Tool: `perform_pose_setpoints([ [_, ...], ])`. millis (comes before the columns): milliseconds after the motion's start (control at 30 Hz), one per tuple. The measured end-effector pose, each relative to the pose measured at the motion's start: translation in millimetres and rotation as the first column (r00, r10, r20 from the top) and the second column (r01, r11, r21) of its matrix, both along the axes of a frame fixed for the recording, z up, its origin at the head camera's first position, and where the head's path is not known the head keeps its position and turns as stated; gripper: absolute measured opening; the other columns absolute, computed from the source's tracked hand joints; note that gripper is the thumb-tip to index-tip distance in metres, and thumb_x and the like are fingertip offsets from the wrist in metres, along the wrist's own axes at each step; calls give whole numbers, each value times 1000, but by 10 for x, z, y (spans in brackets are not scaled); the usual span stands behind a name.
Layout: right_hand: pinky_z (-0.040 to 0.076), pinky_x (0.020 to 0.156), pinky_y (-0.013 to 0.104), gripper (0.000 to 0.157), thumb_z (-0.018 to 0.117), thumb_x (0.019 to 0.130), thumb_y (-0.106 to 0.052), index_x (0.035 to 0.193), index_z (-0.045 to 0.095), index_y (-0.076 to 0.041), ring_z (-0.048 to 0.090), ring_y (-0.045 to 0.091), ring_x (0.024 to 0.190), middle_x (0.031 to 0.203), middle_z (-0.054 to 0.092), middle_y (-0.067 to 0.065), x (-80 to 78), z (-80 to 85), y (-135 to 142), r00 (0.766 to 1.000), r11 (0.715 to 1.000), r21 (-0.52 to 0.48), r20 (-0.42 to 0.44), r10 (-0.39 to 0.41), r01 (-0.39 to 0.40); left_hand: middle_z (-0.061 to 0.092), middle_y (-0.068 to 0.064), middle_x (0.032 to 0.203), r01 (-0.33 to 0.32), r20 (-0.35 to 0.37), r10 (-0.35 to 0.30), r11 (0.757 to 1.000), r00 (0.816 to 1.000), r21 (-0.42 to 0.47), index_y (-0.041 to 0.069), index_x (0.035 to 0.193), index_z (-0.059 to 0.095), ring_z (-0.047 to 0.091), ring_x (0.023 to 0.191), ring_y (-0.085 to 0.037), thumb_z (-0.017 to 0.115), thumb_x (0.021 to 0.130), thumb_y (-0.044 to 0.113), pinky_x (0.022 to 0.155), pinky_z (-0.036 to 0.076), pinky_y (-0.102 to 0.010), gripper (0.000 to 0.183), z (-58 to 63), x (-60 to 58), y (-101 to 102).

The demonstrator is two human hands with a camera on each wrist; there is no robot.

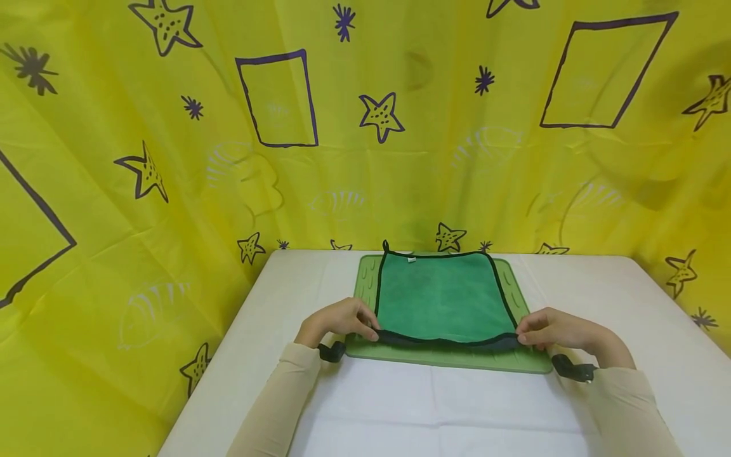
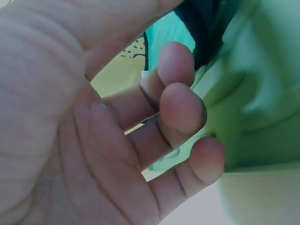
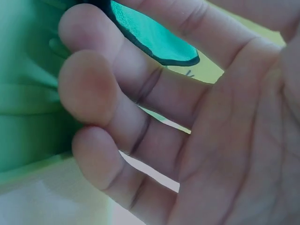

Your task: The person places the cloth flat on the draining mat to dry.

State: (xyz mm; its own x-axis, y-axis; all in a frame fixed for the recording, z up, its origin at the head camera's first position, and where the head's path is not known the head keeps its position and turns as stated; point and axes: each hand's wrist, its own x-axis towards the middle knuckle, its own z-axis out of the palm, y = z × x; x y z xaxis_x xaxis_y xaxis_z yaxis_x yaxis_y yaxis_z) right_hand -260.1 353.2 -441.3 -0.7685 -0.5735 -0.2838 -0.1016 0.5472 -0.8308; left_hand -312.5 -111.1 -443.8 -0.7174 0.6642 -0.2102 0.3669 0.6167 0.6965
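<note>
A green cloth (image 1: 440, 295) with a dark border and a small loop at its far left corner lies over a light green mat (image 1: 445, 360). My left hand (image 1: 342, 317) pinches the cloth's near left corner between thumb and fingers. At the near right corner, my right hand (image 1: 562, 330) pinches the same edge. Between them the near edge is raised a little, showing a dark underside. In the left wrist view, three fingers (image 2: 183, 108) hang loosely bent beside the mat. The right wrist view has the other fingers (image 3: 86, 86) right at the mat's surface.
The mat sits on a table with a white cover (image 1: 400, 406). Behind and to both sides hangs a yellow curtain (image 1: 342, 165) printed with stars and frames, meeting the table's back edge. A small white tag (image 1: 412, 259) shows at the cloth's far edge.
</note>
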Motion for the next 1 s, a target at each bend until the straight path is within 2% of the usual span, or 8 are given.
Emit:
perform_pose_setpoints([
  [167, 44, 57, 26, 21, 57, 96, -20, 98, 66, -1, 52, 12, 65, 76, 55, 0, 0, 1, -21, 1000, 1000, 17, -7, 7, -6, 69, 6, 82, 34, 31, -35, 999, 999, 25, 26, 87, 77, 46, 68, -7, 78, 80, 26, 60, 38, -23, 7, 2, 19, 10],
  [233, 44, 57, 26, 21, 57, 96, -20, 97, 66, -1, 52, 13, 65, 76, 56, 1, -1, 1, -24, 1000, 1000, 21, -12, 3, -3, 71, 8, 83, 51, 29, -51, 998, 998, 22, 27, 86, 78, 48, 69, -5, 77, 82, 31, 61, 39, -22, 6, -1, 17, 17],
  [367, 44, 58, 26, 22, 57, 97, -22, 96, 67, -3, 52, 11, 65, 76, 56, 2, -10, -1, -17, 1000, 999, 39, -19, -24, 25, 69, 12, 80, 24, -25, -23, 1000, 999, 10, 28, 82, 77, 45, 66, -3, 70, 86, 40, 58, 35, -22, 15, -15, -4, 24],
  [500, 41, 55, 26, 22, 55, 98, -21, 96, 65, -1, 49, 14, 61, 73, 54, 7, -18, 6, -16, 999, 1000, 11, -40, -19, 19, 60, 7, 68, -24, -111, 27, 999, 994, 25, 24, 79, 74, 33, 58, -7, 66, 90, 38, 53, 28, -23, 20, -48, -36, 37],
  [600, 42, 54, 28, 22, 54, 98, -19, 99, 64, 0, 49, 19, 60, 72, 53, 13, -24, 9, -33, 997, 1000, -10, -72, -13, 12, 61, 6, 69, -47, -166, 51, 999, 985, 26, 24, 82, 72, 37, 58, -6, 66, 90, 35, 52, 32, -22, 15, -83, -49, 68],
  [667, 44, 56, 28, 22, 54, 98, -21, 102, 65, -2, 51, 19, 60, 73, 54, 12, -29, 6, -54, 995, 999, 2, -96, -36, 36, 64, 7, 72, -53, -192, 55, 998, 980, 15, 28, 85, 71, 42, 60, -6, 67, 90, 35, 53, 35, -21, 9, -112, -48, 96],
  [800, 47, 58, 29, 25, 56, 97, -25, 109, 65, -5, 54, 17, 62, 75, 57, 7, -43, -14, -88, 987, 996, 31, -138, -81, 86, 59, 6, 68, -63, -195, 62, 998, 979, -3, 30, 88, 69, 45, 60, -6, 71, 86, 37, 54, 37, -21, 7, -165, -29, 143],
  [1000, 48, 58, 30, 30, 55, 98, -24, 117, 62, -2, 56, 19, 62, 75, 60, 10, -52, -38, -97, 985, 995, 31, -150, -85, 90, 55, 4, 65, -80, -205, 78, 997, 976, -5, 30, 88, 68, 44, 59, -7, 72, 85, 37, 54, 37, -22, 9, -201, -13, 151],
])
